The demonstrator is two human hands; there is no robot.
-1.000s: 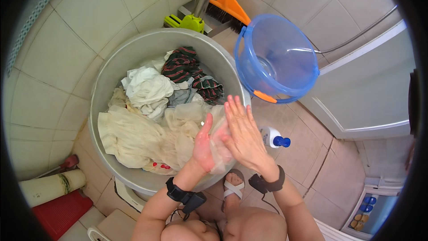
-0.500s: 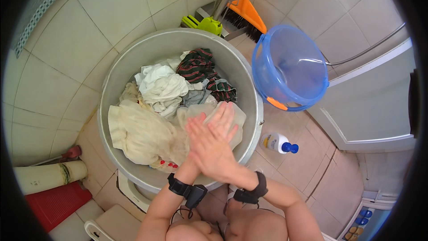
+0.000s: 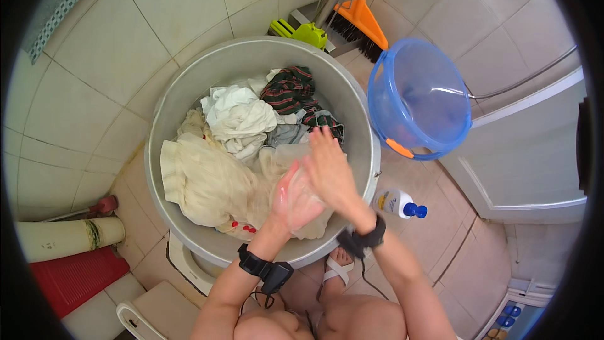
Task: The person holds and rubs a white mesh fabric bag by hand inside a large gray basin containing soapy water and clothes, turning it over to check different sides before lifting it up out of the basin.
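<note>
While the flat, straight-fingered right hand (image 3: 331, 169) slants over the left hand (image 3: 296, 198), whose palm is open and upturned, a sheer cream cloth (image 3: 313, 225) stretches across that palm into the grey tub (image 3: 207, 79), thin and wrinkled, nearer than the white garment (image 3: 236, 116) and dark striped cloth (image 3: 288, 90).

Soft, fairly bright light fills the room from a source out of view, leaving the tiled wall (image 3: 170, 6) pale and a dull sheen on the metal tub (image 3: 173, 106). The right hand (image 3: 331, 173) looks slightly smeared by motion, while the bucket (image 3: 428, 110) shows reasonably crisp. Wide-lens distortion bends the door (image 3: 522, 157) and the tile lines near the black rim.
</note>
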